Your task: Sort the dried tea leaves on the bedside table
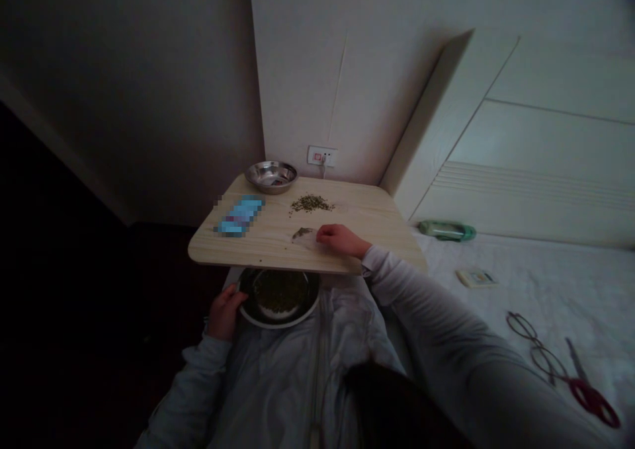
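My left hand point(226, 312) grips the left rim of a metal bowl point(278, 323) in my lap, partly under the table's front edge. Small dark green grains point(282, 291) cover much of its bottom. Over the light wooden table point(238, 250), my right hand point(341, 239) is closed, its fingertips pinched together beside a pale patch. What they pinch, if anything, is too small to make out. Just left of those fingers lies a small cluster of grains point(301, 233). A larger loose pile of greenish-brown grains point(311, 203) is spread farther back.
A second steel bowl point(272, 178) stands at the table's back left, with a lit phone point(241, 215) in front. On the bed to the right are a green bottle point(447, 230), a small pale packet point(477, 278), eyeglasses point(536, 348) and red-handled scissors point(592, 399). A wall socket point(322, 156) is behind.
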The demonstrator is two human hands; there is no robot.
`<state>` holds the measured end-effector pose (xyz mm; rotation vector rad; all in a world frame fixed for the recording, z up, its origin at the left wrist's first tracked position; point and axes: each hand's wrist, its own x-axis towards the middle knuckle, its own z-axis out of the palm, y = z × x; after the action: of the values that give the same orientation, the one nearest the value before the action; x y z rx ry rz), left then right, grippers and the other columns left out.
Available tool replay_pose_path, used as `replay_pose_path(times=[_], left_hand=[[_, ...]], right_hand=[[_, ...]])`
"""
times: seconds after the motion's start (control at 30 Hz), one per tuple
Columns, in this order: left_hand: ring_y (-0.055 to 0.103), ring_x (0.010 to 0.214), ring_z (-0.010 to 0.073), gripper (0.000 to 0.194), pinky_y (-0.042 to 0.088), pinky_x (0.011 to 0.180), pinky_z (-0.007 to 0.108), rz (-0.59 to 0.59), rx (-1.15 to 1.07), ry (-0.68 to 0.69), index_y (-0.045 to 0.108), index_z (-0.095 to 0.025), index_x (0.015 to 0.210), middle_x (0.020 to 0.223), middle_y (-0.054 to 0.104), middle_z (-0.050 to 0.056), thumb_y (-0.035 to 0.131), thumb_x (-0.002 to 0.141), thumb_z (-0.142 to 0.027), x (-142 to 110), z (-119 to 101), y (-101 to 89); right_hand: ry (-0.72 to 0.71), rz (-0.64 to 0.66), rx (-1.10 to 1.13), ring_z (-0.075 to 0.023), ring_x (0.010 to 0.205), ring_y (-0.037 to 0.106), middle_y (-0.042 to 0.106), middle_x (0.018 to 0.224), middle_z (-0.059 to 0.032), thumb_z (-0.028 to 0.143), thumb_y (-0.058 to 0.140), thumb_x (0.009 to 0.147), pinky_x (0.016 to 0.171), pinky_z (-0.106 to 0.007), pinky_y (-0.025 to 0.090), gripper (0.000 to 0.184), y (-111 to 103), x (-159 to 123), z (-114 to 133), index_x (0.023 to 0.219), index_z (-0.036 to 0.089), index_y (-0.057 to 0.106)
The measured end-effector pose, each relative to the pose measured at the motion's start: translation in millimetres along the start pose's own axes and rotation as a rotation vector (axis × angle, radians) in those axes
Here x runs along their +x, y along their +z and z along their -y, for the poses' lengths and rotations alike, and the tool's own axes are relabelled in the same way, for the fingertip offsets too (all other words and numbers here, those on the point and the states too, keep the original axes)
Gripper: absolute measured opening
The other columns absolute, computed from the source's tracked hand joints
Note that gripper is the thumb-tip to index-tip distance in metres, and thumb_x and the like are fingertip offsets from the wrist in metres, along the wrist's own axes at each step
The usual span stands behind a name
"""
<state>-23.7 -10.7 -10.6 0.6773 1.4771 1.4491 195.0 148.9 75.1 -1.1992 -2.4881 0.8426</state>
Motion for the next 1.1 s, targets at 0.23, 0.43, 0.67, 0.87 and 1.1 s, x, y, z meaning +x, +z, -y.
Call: replay_pose_path(times=[0.23, 0.43, 0.67, 0.87, 1.1], left_hand=[[0.046, 0.049, 0.01, 0.012, 0.034, 0.05, 0.022, 0.037, -0.046, -0.005, 0.052, -0.017, 0.062, 0.049, 0.05, -0.006, 0.053, 0.051, -0.023, 2, 0, -3.0], [0.048, 0.052, 0.012, 0.014, 0.036, 0.053, 0.024, 0.058, 0.039, -0.003, 0.052, -0.016, 0.063, 0.052, 0.052, -0.005, 0.051, 0.052, -0.025, 2, -5, -5.1], [0.048, 0.051, 0.0117, 0.015, 0.036, 0.053, 0.024, 0.039, -0.003, -0.017, 0.053, -0.015, 0.064, 0.05, 0.051, -0.005, 0.052, 0.051, -0.023, 3, -7, -5.9], [0.047, 0.05, 0.0107, 0.012, 0.036, 0.053, 0.024, 0.074, -0.015, -0.031, 0.052, -0.015, 0.061, 0.049, 0.049, -0.005, 0.053, 0.052, -0.022, 4, -8, -7.1], [0.047, 0.052, 0.0103, 0.011, 0.036, 0.053, 0.022, 0.101, -0.021, -0.024, 0.052, -0.015, 0.062, 0.051, 0.051, -0.005, 0.052, 0.054, -0.021, 4, -8, -8.6]], right_hand=[[-0.036, 0.014, 0.028, -0.0063, 0.057, 0.041, 0.051, 0.062, 0.0004, 0.025, 0.037, 0.065, 0.055, -0.018, 0.031, 0.021, 10, 7, 7, 0.067, 0.013, 0.054], [-0.079, 0.029, 0.026, -0.0063, 0.056, 0.041, 0.05, 0.061, 0.0006, 0.026, 0.038, 0.065, 0.054, -0.017, 0.03, 0.02, 21, 14, 22, 0.067, 0.013, 0.054], [-0.129, 0.055, 0.0, -0.0071, 0.059, 0.043, 0.053, 0.066, -0.0003, 0.023, 0.039, 0.065, 0.055, -0.018, 0.031, 0.019, 30, 20, 36, 0.069, 0.015, 0.055], [-0.178, 0.034, 0.036, -0.0075, 0.062, 0.045, 0.055, 0.069, -0.0005, 0.027, 0.039, 0.066, 0.057, -0.018, 0.031, 0.021, 39, 19, 44, 0.07, 0.015, 0.056], [-0.207, 0.032, 0.102, -0.0077, 0.064, 0.045, 0.054, 0.069, -0.0001, 0.027, 0.04, 0.065, 0.06, -0.019, 0.031, 0.02, 50, 12, 45, 0.071, 0.015, 0.056]])
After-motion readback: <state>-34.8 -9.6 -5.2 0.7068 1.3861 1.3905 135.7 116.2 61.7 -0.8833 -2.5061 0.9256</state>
